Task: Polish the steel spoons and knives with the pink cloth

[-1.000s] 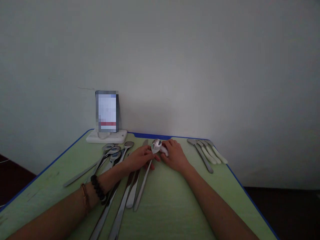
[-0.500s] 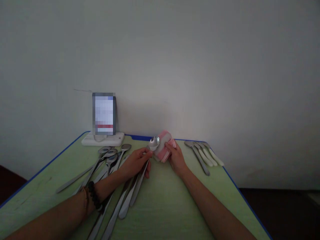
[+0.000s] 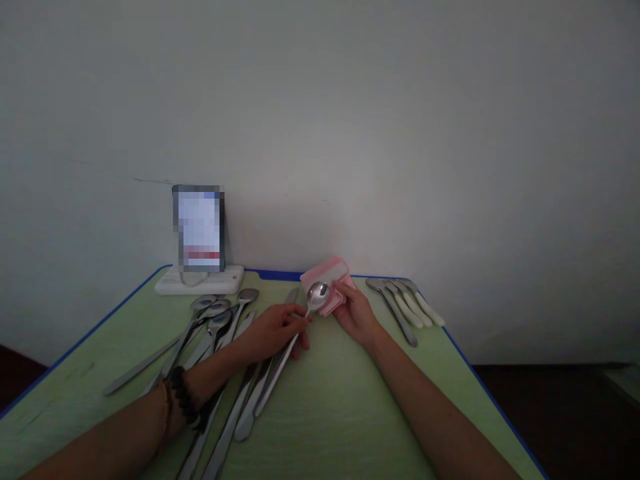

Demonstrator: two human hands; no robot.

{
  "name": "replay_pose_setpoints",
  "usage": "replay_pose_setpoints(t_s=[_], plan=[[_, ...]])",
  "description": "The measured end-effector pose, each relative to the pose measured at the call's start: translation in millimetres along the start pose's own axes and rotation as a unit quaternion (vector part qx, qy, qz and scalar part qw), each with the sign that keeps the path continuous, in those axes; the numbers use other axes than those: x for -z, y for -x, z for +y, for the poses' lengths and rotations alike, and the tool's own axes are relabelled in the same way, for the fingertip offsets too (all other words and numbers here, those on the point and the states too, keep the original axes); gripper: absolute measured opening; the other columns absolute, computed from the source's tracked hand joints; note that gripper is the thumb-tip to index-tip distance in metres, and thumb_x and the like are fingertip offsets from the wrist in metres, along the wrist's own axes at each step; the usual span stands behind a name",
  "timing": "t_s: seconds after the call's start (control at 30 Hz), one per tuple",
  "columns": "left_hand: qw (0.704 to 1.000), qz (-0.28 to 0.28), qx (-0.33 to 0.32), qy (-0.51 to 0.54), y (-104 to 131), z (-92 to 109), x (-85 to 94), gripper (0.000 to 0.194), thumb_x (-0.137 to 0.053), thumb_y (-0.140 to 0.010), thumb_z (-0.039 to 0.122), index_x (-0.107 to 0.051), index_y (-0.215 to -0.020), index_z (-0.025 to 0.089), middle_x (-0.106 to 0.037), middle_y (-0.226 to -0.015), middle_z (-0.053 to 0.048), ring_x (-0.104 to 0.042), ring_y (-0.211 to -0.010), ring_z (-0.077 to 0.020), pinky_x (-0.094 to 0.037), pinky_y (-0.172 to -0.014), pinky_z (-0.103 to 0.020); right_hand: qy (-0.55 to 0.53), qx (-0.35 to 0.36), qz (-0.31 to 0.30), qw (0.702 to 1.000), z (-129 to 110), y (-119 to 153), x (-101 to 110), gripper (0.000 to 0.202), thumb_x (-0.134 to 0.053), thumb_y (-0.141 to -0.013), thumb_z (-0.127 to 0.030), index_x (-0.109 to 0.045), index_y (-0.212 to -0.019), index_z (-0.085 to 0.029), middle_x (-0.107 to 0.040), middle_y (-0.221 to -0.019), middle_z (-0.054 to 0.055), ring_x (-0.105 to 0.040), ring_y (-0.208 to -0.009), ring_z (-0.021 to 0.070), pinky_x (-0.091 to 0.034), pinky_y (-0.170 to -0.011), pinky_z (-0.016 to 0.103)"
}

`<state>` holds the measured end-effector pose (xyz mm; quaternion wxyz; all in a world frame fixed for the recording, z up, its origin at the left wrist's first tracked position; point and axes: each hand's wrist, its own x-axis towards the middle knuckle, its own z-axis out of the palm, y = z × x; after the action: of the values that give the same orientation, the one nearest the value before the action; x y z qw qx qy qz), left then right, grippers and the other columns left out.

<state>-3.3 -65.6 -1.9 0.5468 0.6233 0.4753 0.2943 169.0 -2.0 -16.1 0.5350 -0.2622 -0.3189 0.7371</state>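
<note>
A long-handled metal spoon point(image 3: 317, 297) is pinched near its neck by my left hand point(image 3: 277, 328), with its bowl up and its handle slanting down toward me. My right hand point(image 3: 356, 312) grips a folded pink and white cloth point(image 3: 327, 272) right behind the spoon's bowl. Whether cloth and bowl touch, I cannot tell. Beneath my left hand and forearm lie several long metal spoons point(image 3: 219, 321) and flat-handled utensils point(image 3: 245, 417), partly covered by the arm.
At the right edge of the green table point(image 3: 330, 413) lie a metal spoon point(image 3: 397, 313) and several utensils with pale handles point(image 3: 413, 310). A device with a blurred screen point(image 3: 201, 230) stands on a white base point(image 3: 167, 283) at the back left, near the wall point(image 3: 400, 133).
The cloth has opened out and shifted slightly left behind the spoon's bowl. The spoon's bowl sits a little lower and further right. The whole view has shifted slightly.
</note>
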Motion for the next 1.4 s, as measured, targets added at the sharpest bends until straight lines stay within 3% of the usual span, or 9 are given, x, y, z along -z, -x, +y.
replay_pose_setpoints(t_s=[0.1, 0.23, 0.43, 0.53, 0.67, 0.83, 0.93, 1.2, 1.4], plan=[[1.0, -0.002, 0.011, -0.02, 0.7, 0.3, 0.4, 0.031, -0.048, -0.08, 0.044, -0.058, -0.08, 0.015, -0.07, -0.067, -0.001, -0.061, -0.046, -0.0119, -0.041, -0.043, -0.02, -0.03, -0.023, -0.046, 0.998, -5.8, 2.4, 1.3, 0.014, -0.061, -0.073, -0.027, -0.063, -0.083, -0.017, -0.069, -0.076, 0.0, -0.062, -0.069, 0.0146, -0.05, -0.068, 0.027], [0.999, 0.019, 0.027, 0.002, 1.0, -0.2, -1.5, 0.033, -0.048, -0.08, 0.046, -0.058, -0.082, 0.015, -0.066, -0.058, 0.001, -0.06, -0.042, -0.0122, -0.042, -0.039, -0.019, -0.037, -0.041, -0.056, 0.997, -8.6, 1.6, 4.3, 0.035, -0.056, -0.076, -0.049, -0.064, -0.087, -0.017, -0.069, -0.075, 0.002, -0.063, -0.075, 0.0192, -0.051, -0.068, 0.032], [0.998, 0.05, 0.041, 0.003, 1.8, -1.1, -4.9, 0.033, -0.049, -0.079, 0.045, -0.059, -0.078, 0.014, -0.062, -0.051, 0.002, -0.057, -0.037, -0.0114, -0.04, -0.035, -0.018, 0.097, -0.019, -0.065, 0.993, 0.4, 3.6, 2.3, 0.027, -0.073, -0.067, -0.032, -0.058, -0.086, -0.02, -0.066, -0.075, -0.002, -0.06, -0.063, 0.0129, -0.047, -0.056, 0.024], [0.997, 0.069, 0.031, -0.01, 3.4, -1.4, -6.7, 0.032, -0.048, -0.079, 0.045, -0.059, -0.076, 0.015, -0.059, -0.048, 0.003, -0.056, -0.036, -0.0114, -0.039, -0.035, -0.018, 0.186, -0.011, -0.079, 0.979, 2.3, 5.7, 1.3, 0.042, -0.076, -0.063, -0.028, -0.058, -0.101, -0.022, -0.067, -0.084, 0.0, -0.061, -0.068, 0.0148, -0.047, -0.059, 0.026], [0.997, 0.067, 0.004, -0.049, 5.1, 0.4, -7.3, 0.031, -0.047, -0.081, 0.044, -0.06, -0.078, 0.016, -0.056, -0.045, 0.006, -0.052, -0.035, -0.0098, -0.037, -0.036, -0.017, 0.3, 0.042, -0.065, 0.951, 5.6, 2.8, 4.9, 0.028, -0.072, -0.068, -0.031, -0.065, -0.091, -0.016, -0.066, -0.081, 0.001, -0.057, -0.068, 0.0123, -0.044, -0.063, 0.023], [0.996, -0.013, -0.007, -0.086, 6.9, 3.5, -5.8, 0.038, -0.04, -0.085, 0.046, -0.061, -0.074, 0.016, -0.053, -0.04, 0.006, -0.051, -0.036, -0.01, -0.037, -0.041, -0.018, 0.17, 0.097, 0.021, 0.98, 10.8, -3.7, 8.4, 0.027, -0.068, -0.071, -0.039, -0.062, -0.087, -0.019, -0.065, -0.076, -0.001, -0.056, -0.064, 0.0116, -0.044, -0.059, 0.022], [0.992, -0.037, -0.021, -0.119, 8.9, 3.8, -7.5, 0.043, -0.037, -0.086, 0.047, -0.061, -0.072, 0.016, -0.053, -0.04, 0.005, -0.052, -0.038, -0.0114, -0.036, -0.043, -0.019, 0.083, 0.084, 0.055, 0.991, 8.5, -6.5, 5.6, 0.022, -0.069, -0.07, -0.037, -0.061, -0.082, -0.02, -0.065, -0.074, -0.002, -0.058, -0.064, 0.0118, -0.045, -0.059, 0.022], [0.99, 0.028, 0.009, -0.14, 7.2, 0.0, -9.0, 0.039, -0.033, -0.088, 0.05, -0.055, -0.074, 0.02, -0.048, -0.035, 0.007, -0.046, -0.031, -0.0125, -0.032, -0.037, -0.02, -0.032, 0.016, 0.002, 0.999, 0.5, -11.4, 4.6, 0.015, -0.053, -0.078, -0.026, -0.065, -0.083, -0.019, -0.071, -0.081, 0.002, -0.064, -0.08, 0.0183, -0.051, -0.077, 0.031], [0.966, 0.069, -0.048, -0.246, 7.4, 1.7, -7.7, 0.04, -0.031, -0.091, 0.043, -0.057, -0.071, 0.02, -0.052, -0.038, 0.005, -0.052, -0.037, -0.0139, -0.038, -0.047, -0.022, -0.001, -0.033, -0.041, 0.999, -0.9, -4.6, 6.8, 0.013, -0.056, -0.078, -0.028, -0.063, -0.083, -0.018, -0.069, -0.071, 0.002, -0.064, -0.069, 0.0176, -0.052, -0.068, 0.031]])
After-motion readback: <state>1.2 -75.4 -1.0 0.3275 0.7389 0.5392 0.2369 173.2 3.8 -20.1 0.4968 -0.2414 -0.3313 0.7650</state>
